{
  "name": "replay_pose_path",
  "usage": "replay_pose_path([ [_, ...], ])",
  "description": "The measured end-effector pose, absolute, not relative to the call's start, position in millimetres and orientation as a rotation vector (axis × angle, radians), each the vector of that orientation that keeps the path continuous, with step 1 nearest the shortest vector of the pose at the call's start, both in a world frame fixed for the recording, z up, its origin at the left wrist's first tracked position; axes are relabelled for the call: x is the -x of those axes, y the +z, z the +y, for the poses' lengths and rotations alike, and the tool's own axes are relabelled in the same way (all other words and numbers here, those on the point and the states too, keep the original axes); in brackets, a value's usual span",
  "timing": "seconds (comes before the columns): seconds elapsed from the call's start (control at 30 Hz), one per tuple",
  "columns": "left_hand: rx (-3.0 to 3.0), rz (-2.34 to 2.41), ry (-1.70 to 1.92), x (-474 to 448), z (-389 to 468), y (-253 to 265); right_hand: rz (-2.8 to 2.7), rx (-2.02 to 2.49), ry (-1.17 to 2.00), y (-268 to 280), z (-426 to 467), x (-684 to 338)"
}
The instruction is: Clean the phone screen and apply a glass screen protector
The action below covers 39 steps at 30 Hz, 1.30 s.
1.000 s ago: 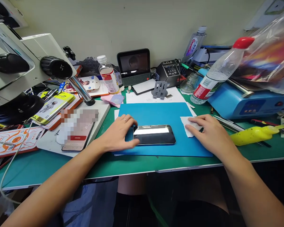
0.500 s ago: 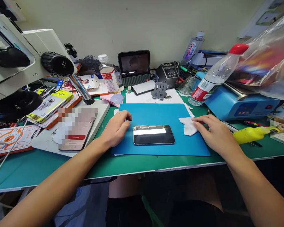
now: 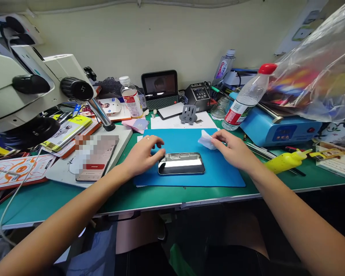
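A smartphone (image 3: 181, 164) with a black, glossy screen lies face up on the blue mat (image 3: 218, 178). At its upper left corner is my left hand (image 3: 144, 153), thumb and forefinger apart, with nothing between them. The thumb tip is right beside the phone's edge; whether it touches I cannot tell. My right hand (image 3: 232, 147) pinches a crumpled white tissue (image 3: 206, 140) between thumb and fingers, raised over the mat to the upper right of the phone.
On the left stand a microscope (image 3: 25, 99) and a second phone (image 3: 99, 159) on its white base. Bottles (image 3: 241, 103), a blue machine (image 3: 281, 128) and a yellow squeeze bottle (image 3: 284, 161) crowd the right. At the back are a small screen (image 3: 160, 85) and a grey holder (image 3: 189, 114).
My right hand has lifted the tissue off the mat and brought it left, closer to the phone. My left hand has moved in to the phone's corner, fingers a little more spread.
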State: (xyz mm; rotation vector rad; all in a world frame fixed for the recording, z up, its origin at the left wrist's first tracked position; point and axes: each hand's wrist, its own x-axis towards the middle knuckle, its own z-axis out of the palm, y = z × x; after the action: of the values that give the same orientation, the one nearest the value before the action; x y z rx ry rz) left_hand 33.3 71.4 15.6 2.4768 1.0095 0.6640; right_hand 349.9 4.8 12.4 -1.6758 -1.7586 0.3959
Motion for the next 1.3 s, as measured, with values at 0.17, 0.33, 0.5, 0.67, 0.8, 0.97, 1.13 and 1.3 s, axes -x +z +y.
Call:
replay_pose_path([
  [0.17,-2.466,0.942,0.67,-70,81,31,-1.869,1.294,0.822,24,56,-322],
  [0.33,-2.502,0.862,0.76,-87,104,13,-1.902,1.149,0.843,20,76,-301],
  [0.5,-2.565,0.781,0.754,-80,106,-3,-1.995,1.165,0.709,8,66,-304],
  [0.67,-2.934,0.783,0.616,-81,103,1,-2.062,1.183,0.625,7,64,-303],
  [0.8,-3.01,0.845,0.631,-81,100,5,-2.135,1.126,0.484,9,63,-299],
  [0.97,-2.992,0.824,0.552,-76,102,13,-2.113,1.102,0.293,9,64,-301],
  [1.13,-2.834,0.844,0.271,-58,99,29,-2.008,1.1,0.247,6,67,-302],
  [1.3,-2.753,0.781,0.137,-43,82,30,-1.807,1.211,0.255,6,66,-303],
])
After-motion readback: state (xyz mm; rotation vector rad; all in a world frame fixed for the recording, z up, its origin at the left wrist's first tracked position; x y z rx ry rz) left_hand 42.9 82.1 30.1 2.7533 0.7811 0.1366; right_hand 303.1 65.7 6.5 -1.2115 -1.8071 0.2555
